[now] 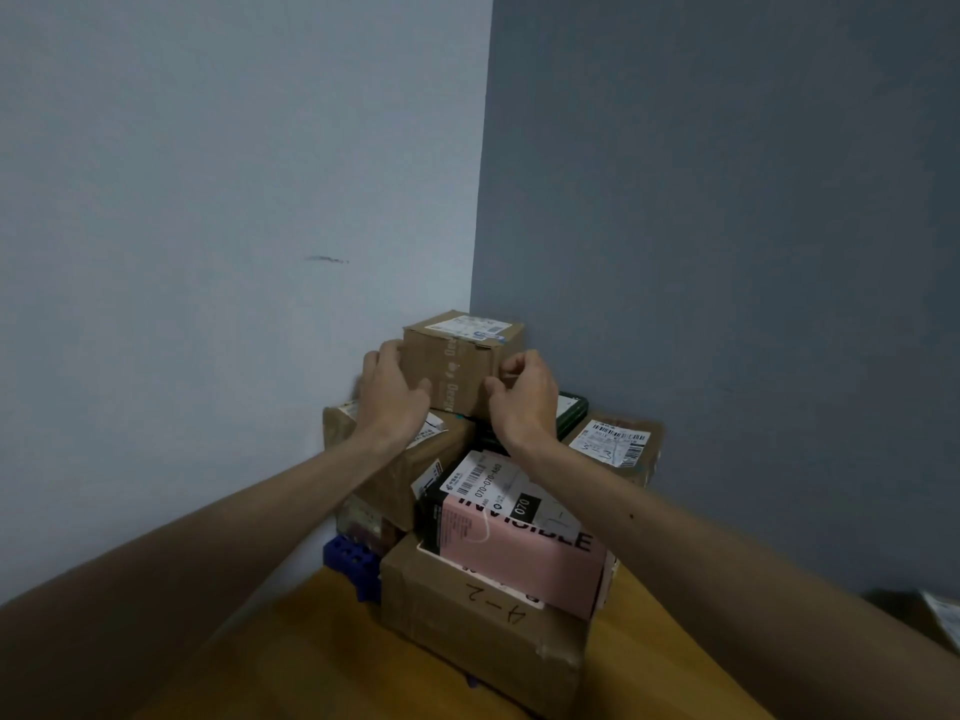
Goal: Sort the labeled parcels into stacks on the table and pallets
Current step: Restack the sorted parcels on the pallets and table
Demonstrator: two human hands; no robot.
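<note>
A small brown cardboard parcel [462,363] with a white label on top sits at the peak of a pile of parcels in the room's corner. My left hand [392,394] presses flat against its left side. On its right front edge my right hand [524,397] has its fingers curled against the box. Below lie a pink and black parcel [524,553] with a barcode label, a big brown carton marked "4-2" [483,631], a brown box [400,470] under my left wrist, and a labelled brown box [618,444] at the right.
The pile rests on a blue plastic pallet [350,561] over a wooden floor [270,662]. Two walls meet right behind the stack. A dark green box [571,407] lies behind my right hand. Another labelled parcel [935,621] shows at the right edge.
</note>
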